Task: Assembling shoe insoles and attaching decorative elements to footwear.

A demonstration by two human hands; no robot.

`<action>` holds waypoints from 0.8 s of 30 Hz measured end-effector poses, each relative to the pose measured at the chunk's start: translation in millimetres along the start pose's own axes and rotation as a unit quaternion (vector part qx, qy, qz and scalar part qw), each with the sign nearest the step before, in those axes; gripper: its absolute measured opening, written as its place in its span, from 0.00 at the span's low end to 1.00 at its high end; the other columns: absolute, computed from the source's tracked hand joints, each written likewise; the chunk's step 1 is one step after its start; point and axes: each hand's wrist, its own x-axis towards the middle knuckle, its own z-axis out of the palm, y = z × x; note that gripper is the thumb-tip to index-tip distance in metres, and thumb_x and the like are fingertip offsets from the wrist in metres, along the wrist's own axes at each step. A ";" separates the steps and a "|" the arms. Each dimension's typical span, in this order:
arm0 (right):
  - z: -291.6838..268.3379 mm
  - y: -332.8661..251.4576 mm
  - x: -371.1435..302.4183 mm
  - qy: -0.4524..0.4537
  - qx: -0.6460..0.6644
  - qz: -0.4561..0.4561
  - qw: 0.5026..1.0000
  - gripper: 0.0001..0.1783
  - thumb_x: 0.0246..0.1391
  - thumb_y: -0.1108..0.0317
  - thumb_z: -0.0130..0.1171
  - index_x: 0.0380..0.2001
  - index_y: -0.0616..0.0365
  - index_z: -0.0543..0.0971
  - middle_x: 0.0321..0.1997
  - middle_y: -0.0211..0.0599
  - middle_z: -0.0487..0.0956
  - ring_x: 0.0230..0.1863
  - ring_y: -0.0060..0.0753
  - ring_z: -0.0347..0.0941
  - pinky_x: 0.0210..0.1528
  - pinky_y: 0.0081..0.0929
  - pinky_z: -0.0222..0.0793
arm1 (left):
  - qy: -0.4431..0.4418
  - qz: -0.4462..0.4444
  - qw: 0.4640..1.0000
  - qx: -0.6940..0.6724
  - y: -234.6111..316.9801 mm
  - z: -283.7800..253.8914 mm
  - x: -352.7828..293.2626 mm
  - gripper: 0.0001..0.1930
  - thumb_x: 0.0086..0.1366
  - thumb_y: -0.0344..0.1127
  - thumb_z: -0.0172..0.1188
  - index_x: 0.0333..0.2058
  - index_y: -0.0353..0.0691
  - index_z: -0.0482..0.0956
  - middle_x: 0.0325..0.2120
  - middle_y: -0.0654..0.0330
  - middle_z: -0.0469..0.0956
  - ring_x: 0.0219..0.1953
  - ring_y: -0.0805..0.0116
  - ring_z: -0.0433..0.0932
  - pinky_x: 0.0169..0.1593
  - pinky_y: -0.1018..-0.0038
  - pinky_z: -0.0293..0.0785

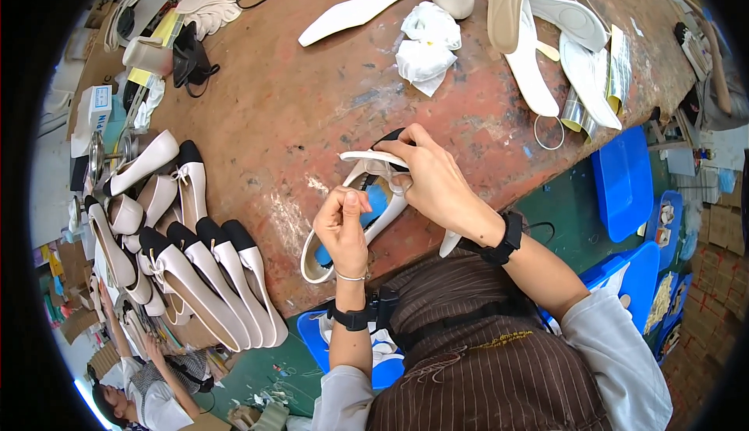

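Cream-coloured, the flat shoe (355,224) is held over the bench (296,103) edge, toe up-right, heel down-left, its insole (374,158) clamped by the right hand (433,181), the left hand (342,224) pinched shut at mid-length.

Smooth cream leather-like shoe (367,212) on rough, worn reddish tabletop (296,111).
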 end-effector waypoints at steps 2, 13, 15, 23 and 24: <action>0.0 0.2 0.5 -0.005 -0.002 0.005 1.000 0.26 0.44 0.85 0.58 0.51 0.61 0.79 0.48 0.49 0.73 0.44 0.61 0.76 0.45 0.47 0.73 | 0.001 0.001 1.000 -0.003 0.4 -0.9 0.3 0.15 0.73 0.33 0.52 0.25 0.34 0.69 0.23 0.60 0.71 0.29 0.73 0.67 0.41 0.73 0.66; 3.1 8.1 -1.3 0.014 0.008 -0.007 1.000 0.25 0.45 0.82 0.60 0.50 0.58 0.79 0.49 0.49 0.73 0.46 0.59 0.75 0.47 0.46 0.73 | 0.024 -0.016 0.999 0.015 -4.2 -6.8 -7.1 0.15 0.72 0.34 0.54 0.24 0.36 0.70 0.23 0.62 0.72 0.28 0.74 0.68 0.39 0.74 0.68; 3.4 3.5 -1.7 0.023 0.006 -0.041 0.999 0.24 0.46 0.80 0.61 0.50 0.56 0.79 0.50 0.48 0.73 0.48 0.58 0.74 0.49 0.45 0.73 | 0.047 0.005 0.999 0.017 -3.4 -6.9 -5.9 0.16 0.71 0.36 0.56 0.23 0.37 0.72 0.24 0.63 0.73 0.29 0.75 0.71 0.36 0.76 0.69; -51.1 -27.2 16.8 -0.033 0.017 -0.011 0.999 0.26 0.49 0.77 0.63 0.53 0.62 0.73 0.47 0.53 0.76 0.50 0.58 0.73 0.53 0.41 0.70 | -0.010 -0.032 0.999 -0.008 7.7 -1.7 -3.4 0.18 0.74 0.38 0.52 0.23 0.36 0.70 0.25 0.60 0.76 0.25 0.80 0.67 0.31 0.81 0.65; -62.5 -28.2 25.7 -0.001 -0.039 -0.070 0.997 0.26 0.49 0.76 0.62 0.54 0.63 0.73 0.49 0.53 0.75 0.52 0.59 0.72 0.54 0.41 0.68 | -0.014 -0.030 0.999 -0.030 8.1 -1.1 -4.1 0.18 0.74 0.37 0.51 0.24 0.35 0.71 0.26 0.60 0.76 0.26 0.79 0.68 0.32 0.80 0.66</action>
